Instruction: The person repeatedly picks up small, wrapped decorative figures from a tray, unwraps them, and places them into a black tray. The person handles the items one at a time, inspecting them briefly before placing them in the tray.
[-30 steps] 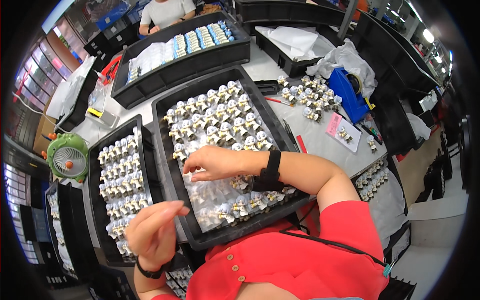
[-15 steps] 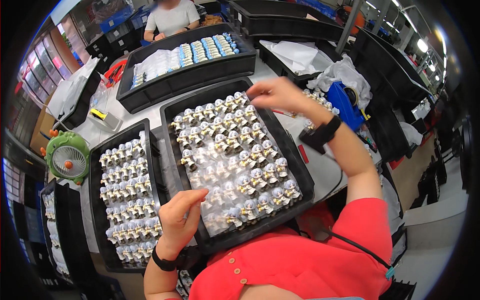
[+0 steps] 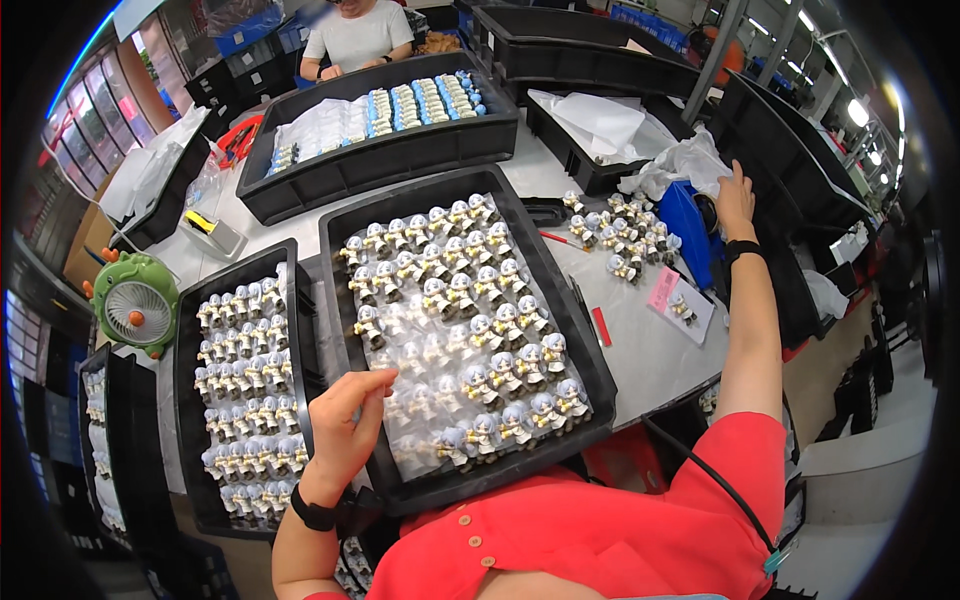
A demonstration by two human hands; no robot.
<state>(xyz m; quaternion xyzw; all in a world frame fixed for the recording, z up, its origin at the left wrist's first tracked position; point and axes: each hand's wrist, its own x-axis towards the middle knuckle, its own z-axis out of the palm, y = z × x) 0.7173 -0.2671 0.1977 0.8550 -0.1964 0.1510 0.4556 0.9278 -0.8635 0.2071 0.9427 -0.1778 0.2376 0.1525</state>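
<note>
My left hand (image 3: 348, 415) hovers by the near left side of a black tray (image 3: 590, 395), thumb and fingers pinched together; whatever they may hold is hidden. In that tray small figurines (image 3: 462, 292) with pale hair stand in rows, and clear plastic film (image 3: 425, 340) covers other figurines beneath, showing at the left and middle. My right hand (image 3: 737, 205) is stretched far out to the right with fingers extended, beside a blue tape dispenser (image 3: 683, 232) and a crumpled white plastic bag (image 3: 692, 165). Loose figurines (image 3: 625, 228) lie in a heap left of the dispenser.
A second black tray of figurines (image 3: 250, 375) stands at left, near a green fan (image 3: 135, 300). Behind is a large black tray (image 3: 380, 150) with blue-and-white figurines, a person (image 3: 357, 40) beyond it. A pink-and-white card (image 3: 682, 305) and red strip (image 3: 601, 327) lie at right.
My right hand has swung from the tray's far right corner out to the right, uncovering the loose figurines and card. My left hand has shifted slightly left, still pinched.
</note>
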